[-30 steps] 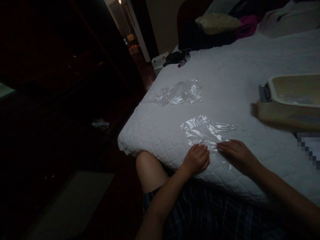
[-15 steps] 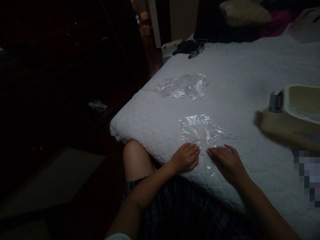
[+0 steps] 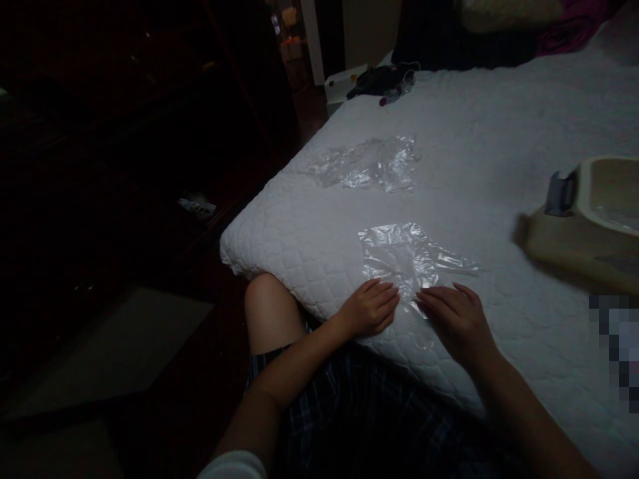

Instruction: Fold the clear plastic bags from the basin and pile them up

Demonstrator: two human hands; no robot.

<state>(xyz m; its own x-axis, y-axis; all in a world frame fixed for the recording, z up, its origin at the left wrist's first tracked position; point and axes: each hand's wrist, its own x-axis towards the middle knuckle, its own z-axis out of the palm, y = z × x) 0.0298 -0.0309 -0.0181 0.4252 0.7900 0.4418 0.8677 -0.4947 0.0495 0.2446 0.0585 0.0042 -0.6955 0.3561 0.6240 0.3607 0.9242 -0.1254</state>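
Observation:
A clear, crinkled plastic bag (image 3: pixel 394 249) lies on the white quilted bedding close to my lap. My left hand (image 3: pixel 372 309) rests at its near edge, fingers curled down together onto the plastic, with the thumb hidden. Just to the right, my right hand (image 3: pixel 456 319) has its fingertips drawn together on the same plastic, one finger raised apart. A narrow gap separates the two sets of fingertips. Beyond this bag, a second crumpled clear plastic bag (image 3: pixel 372 165) lies flat, touched by neither hand.
A beige plastic container (image 3: pixel 574 246) with a grey latch stands on the bed (image 3: pixel 499 146) at right. Dark items (image 3: pixel 377 80) lie by the far left bed corner. Bundled cloth (image 3: pixel 574 33) is at the back. Below the bed's left side, the floor is dark.
The view has shifted slightly, so the container sits a little farther right and higher. Both hands stay at the near bag, its plastic slightly rearranged between their fingertips.

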